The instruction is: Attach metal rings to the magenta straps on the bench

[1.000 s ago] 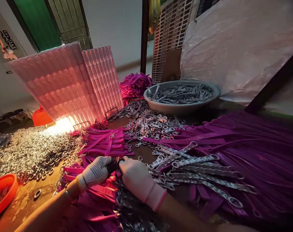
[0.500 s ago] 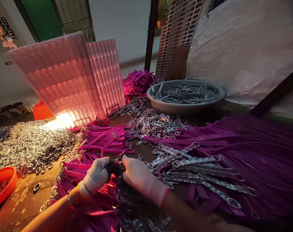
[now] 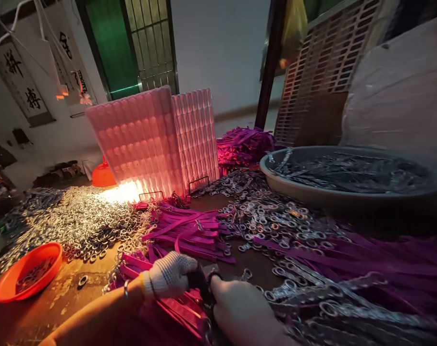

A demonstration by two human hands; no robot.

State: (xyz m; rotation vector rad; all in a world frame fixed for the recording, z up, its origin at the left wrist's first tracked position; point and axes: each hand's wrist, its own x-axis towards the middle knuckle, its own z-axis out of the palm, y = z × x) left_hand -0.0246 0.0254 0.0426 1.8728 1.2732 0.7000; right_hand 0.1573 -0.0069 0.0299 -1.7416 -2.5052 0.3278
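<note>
My left hand (image 3: 170,275), in a white dotted glove, is closed, with dark coverings on its fingertips. Facing it is my right hand (image 3: 242,307), also gloved and closed, a dark band round one finger. The fingertips almost meet over a dark area, and what they pinch is too dark to make out. Beneath and beyond them lie magenta straps (image 3: 191,230) with metal rings at their ends. To the right of my right hand, silvery strips with ring ends (image 3: 305,293) spread in a loose heap.
Metal rings (image 3: 84,211) form a large pile at left under a bright lamp glow. An orange bowl (image 3: 52,250) stands on the wooden table (image 3: 67,298). Pink ribbed panels (image 3: 139,139) stand upright behind. A wide grey basin (image 3: 333,192) of strips sits at right, near more magenta straps (image 3: 245,144).
The view has swung left and up, so the surroundings appear shifted right and down. My hands stay close together, closed, and appear lower and farther right in the picture.
</note>
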